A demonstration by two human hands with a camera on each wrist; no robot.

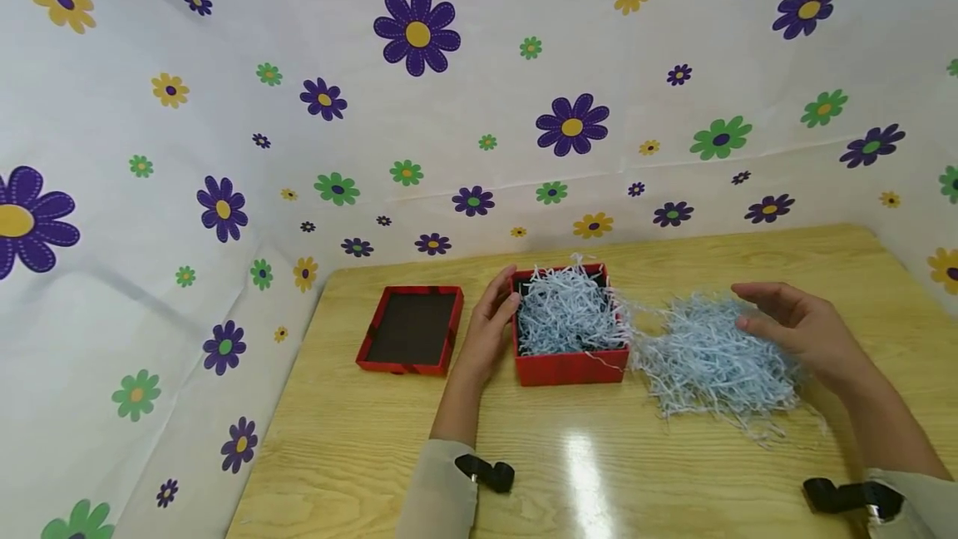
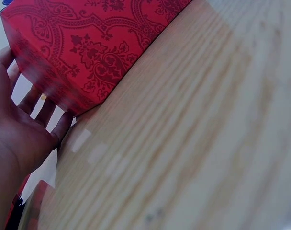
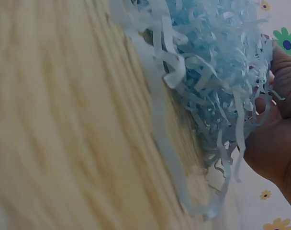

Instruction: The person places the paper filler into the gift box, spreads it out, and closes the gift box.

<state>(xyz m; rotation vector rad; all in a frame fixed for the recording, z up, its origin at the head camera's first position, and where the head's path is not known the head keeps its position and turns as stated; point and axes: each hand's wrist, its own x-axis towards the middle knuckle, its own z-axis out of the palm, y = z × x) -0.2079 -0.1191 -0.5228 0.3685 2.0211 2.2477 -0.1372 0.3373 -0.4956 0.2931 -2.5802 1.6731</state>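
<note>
A red patterned box (image 1: 570,364) stands in the middle of the wooden table, filled with light blue shredded paper (image 1: 565,310). My left hand (image 1: 494,318) rests with straight fingers against the box's left wall; the left wrist view shows that red wall (image 2: 88,52) against my fingers (image 2: 38,112). A loose heap of the same blue shreds (image 1: 711,360) lies on the table to the right of the box. My right hand (image 1: 778,318) hovers over the heap's right side with relaxed fingers; in the right wrist view the shreds (image 3: 217,72) touch my palm (image 3: 274,143).
The red box lid (image 1: 412,329) lies upside down, dark inside, left of the box. The wooden table (image 1: 584,464) is ringed by a white flowered cloth (image 1: 449,106) behind and at both sides. Black wrist straps (image 1: 486,472) show at the near edge.
</note>
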